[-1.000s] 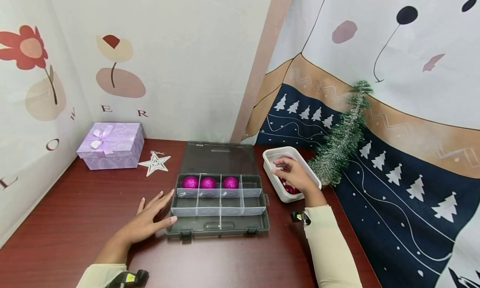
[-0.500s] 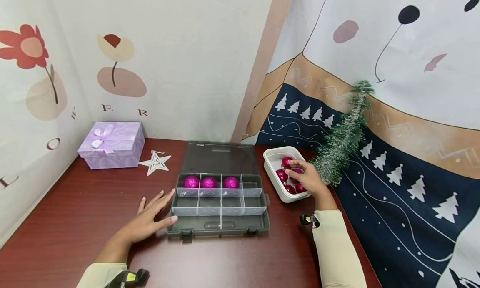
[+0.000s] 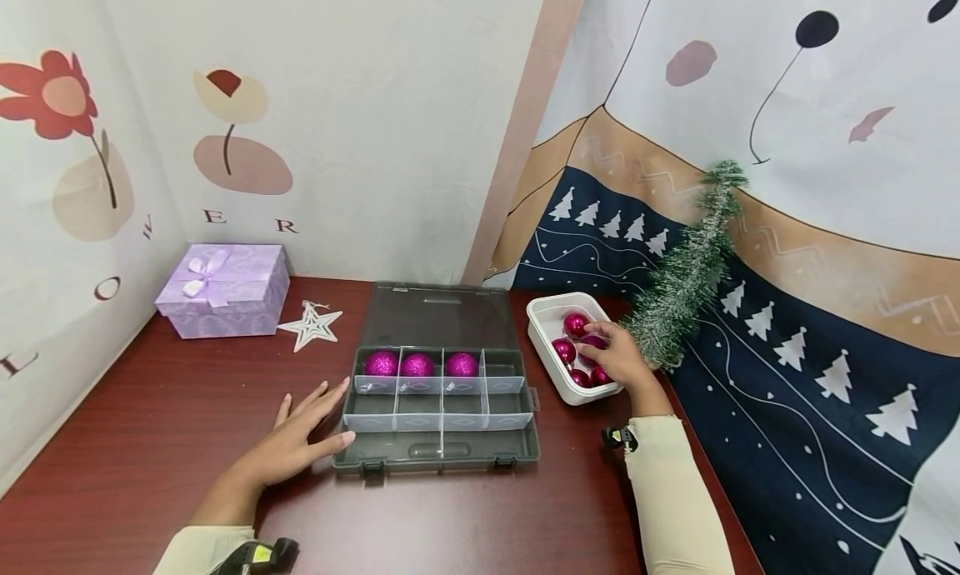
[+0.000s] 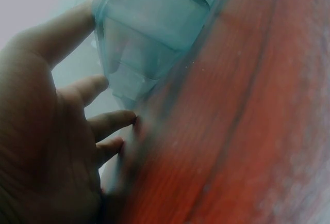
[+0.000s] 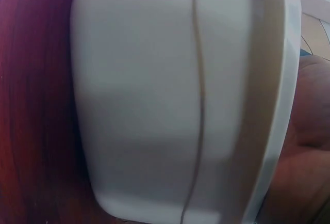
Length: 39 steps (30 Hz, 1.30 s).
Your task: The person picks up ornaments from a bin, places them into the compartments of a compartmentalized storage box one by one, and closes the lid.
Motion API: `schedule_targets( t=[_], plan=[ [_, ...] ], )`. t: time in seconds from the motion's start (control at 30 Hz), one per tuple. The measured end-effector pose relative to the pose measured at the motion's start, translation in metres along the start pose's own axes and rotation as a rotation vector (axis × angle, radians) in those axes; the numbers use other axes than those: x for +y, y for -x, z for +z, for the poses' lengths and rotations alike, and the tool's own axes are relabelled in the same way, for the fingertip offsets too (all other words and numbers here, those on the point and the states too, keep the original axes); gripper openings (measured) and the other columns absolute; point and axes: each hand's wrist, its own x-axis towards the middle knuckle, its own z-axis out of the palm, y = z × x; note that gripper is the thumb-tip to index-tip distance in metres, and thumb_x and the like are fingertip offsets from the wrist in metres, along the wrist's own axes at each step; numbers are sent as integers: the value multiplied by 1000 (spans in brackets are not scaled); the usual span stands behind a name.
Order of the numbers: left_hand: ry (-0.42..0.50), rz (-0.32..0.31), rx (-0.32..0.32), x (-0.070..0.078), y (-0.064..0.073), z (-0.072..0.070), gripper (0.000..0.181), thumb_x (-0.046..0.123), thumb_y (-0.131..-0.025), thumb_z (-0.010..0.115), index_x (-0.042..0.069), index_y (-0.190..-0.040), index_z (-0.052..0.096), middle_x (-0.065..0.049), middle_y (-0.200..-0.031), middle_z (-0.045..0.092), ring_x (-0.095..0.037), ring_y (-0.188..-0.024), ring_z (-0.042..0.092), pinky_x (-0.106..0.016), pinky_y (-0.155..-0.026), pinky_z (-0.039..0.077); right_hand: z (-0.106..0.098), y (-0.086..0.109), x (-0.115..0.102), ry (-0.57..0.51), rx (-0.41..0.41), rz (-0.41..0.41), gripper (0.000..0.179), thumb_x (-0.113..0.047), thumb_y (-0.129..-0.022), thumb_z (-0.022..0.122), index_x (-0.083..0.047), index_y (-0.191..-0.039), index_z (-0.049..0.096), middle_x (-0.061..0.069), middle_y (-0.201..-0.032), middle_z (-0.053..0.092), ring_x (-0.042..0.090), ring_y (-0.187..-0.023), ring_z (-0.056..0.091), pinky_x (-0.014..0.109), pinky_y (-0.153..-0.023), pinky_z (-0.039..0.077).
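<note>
Probably light, stiff and slippery, the dark purple ball (image 3: 593,341) would be best held across its widest part. It lies in the white tub (image 3: 551,371), beneath the right hand's (image 3: 621,360) bent fingers; whether they grip it, I cannot tell. The left hand (image 3: 292,446), fingers spread, holds nothing beside the case (image 3: 480,444).

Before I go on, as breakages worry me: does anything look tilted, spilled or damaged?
Only the tree stands out: in the head view it leans right, though the camera's angle may exaggerate that. I see no spill or damage; the visible balls all sit in the case or tub.
</note>
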Motion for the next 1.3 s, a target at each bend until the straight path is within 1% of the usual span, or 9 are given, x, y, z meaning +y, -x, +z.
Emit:
schedule_targets(
  t=[0.17,0.27,0.43,0.6,0.9,1.1,1.2,1.3],
  plan=[
    [0,3,4,1,0,0,85,40,-101,75,15,-172,36,-25,-174,40,-63,-161,20,-86,-123,-12,0,-2,-1,76,-17,17,48,-19,-101,78,5,-140,65,33,-151,60,47,-139,57,62,-122,45],
    [-1,5,3,1,0,0,85,39,-100,75,15,-172,36,-25,-173,40,-63,-161,20,-86,-123,-12,1,-4,-2,96,-35,32,49,-19,-100,78,5,-141,64,33,-151,60,47,-137,58,62,-121,46],
    [-2,1,0,1,0,0,85,40,-101,75,15,-172,35,-25,-174,40,-63,-162,19,-86,-123,-12,3,-6,-4,127,-46,37,47,-10,-99,78,7,-140,64,34,-150,60,49,-140,57,62,-123,44],
    [2,-3,-2,0,-1,0,85,40,-101,74,14,-172,35,-26,-174,39,-63,-162,18,-85,-123,-13,4,-10,-3,156,-44,49,45,-3,-97,79,5,-139,65,32,-148,63,49,-141,57,61,-124,43],
    [8,-9,-4,0,0,-1,85,40,-101,74,14,-172,34,-25,-175,38,-63,-163,17,-83,-124,-16,5,-16,-1,226,-33,24,45,0,-93,81,5,-135,67,30,-141,68,49,-136,60,60,-121,46],
    [15,-10,-4,0,0,-1,85,41,-101,74,15,-172,35,-25,-175,38,-63,-163,16,-83,-124,-16,7,-20,-1,281,-22,18,43,1,-88,83,4,-129,70,30,-135,72,48,-132,64,58,-117,49],
    [15,-10,-2,0,0,-1,85,40,-101,74,14,-172,35,-25,-175,38,-63,-162,16,-84,-124,-16,6,-19,-1,283,-25,20,42,1,-88,83,4,-129,71,30,-135,72,48,-131,64,59,-117,49],
    [10,-8,-2,-1,0,-1,85,40,-101,74,14,-172,35,-25,-175,38,-63,-162,17,-84,-124,-15,3,-16,-3,258,-32,28,42,1,-92,80,3,-132,70,32,-139,68,49,-133,62,60,-118,48]
  ],
)
